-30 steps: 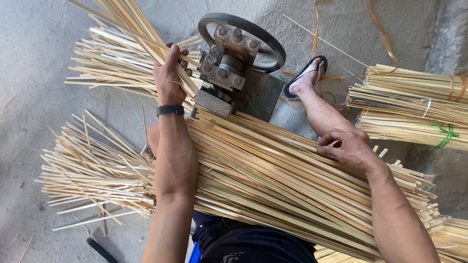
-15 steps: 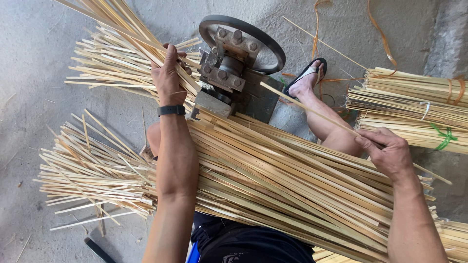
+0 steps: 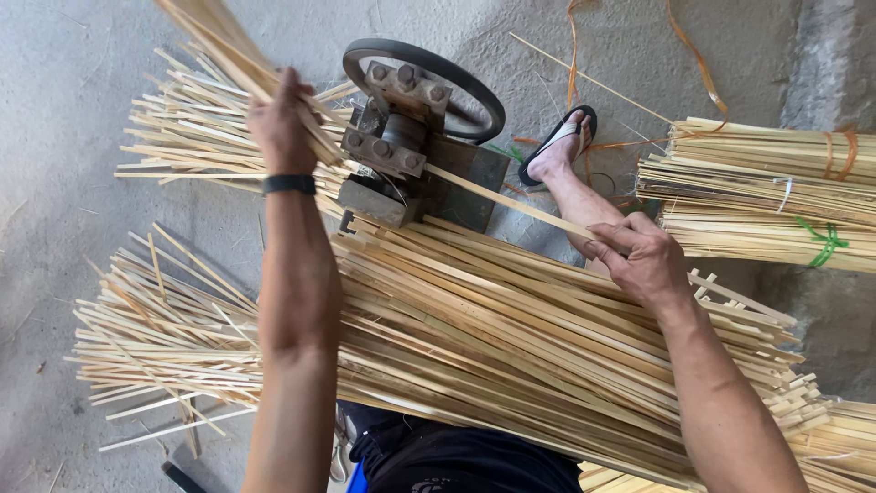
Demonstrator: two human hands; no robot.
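Strip [image 3: 511, 203] of bamboo, single and flat, long axis from 10 o'clock to 4 o'clock: near end pinched in right hand [image 3: 639, 260], far end at the metal splitter [image 3: 401, 160] with its wheel [image 3: 438, 78]. Left hand [image 3: 283, 123] at 11 o'clock, closed on a sheaf of splints [image 3: 214, 41] fanning toward 11. Big pile [image 3: 547, 356] across the lap, same diagonal.

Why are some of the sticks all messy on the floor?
The loose bamboo strips at the lower left lie fanned out and crossed on the concrete floor, unlike the tied bundles at the right. Nothing looks broken. The right hand holds one strip at the splitting machine; the left hand grips others.
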